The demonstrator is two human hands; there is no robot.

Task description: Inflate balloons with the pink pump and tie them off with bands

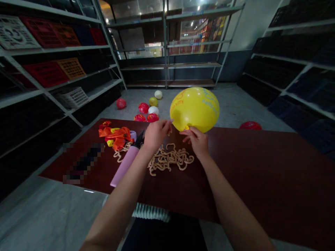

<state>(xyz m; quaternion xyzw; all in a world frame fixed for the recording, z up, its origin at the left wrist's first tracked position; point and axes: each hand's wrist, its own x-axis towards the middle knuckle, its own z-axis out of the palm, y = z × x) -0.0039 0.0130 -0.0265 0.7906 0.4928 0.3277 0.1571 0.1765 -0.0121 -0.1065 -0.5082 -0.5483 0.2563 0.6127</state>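
A: Go left to right. Far left?

B: Seeing limp balloons heaped on the dark table, pink tube lying slanted just beside.

A: Left hand?

B: Left hand up above the table, fingers bunched near the lower left side of the balloon. Cannot tell whether touching or pinching anything.

A: Below, between hands?

B: Tan strings, loose tangle on the table. Probably soft, prone to snag; best picked out singly by a free end.

A: Yellow balloon: where, how to handle?

B: Blown up, held off the table near the far edge, neck low. Should be very light, so likely to swing at any push. Taut, springy, probably easy to pop with a nail. Take by the neck only; avoid squeezing the round body, likely to slip.

A: Right hand?

B: Right hand pinched narrow, thumb and finger on the balloon neck. Right place to hold, by judgement. Cannot tell whether knotted; best keep pressure on.
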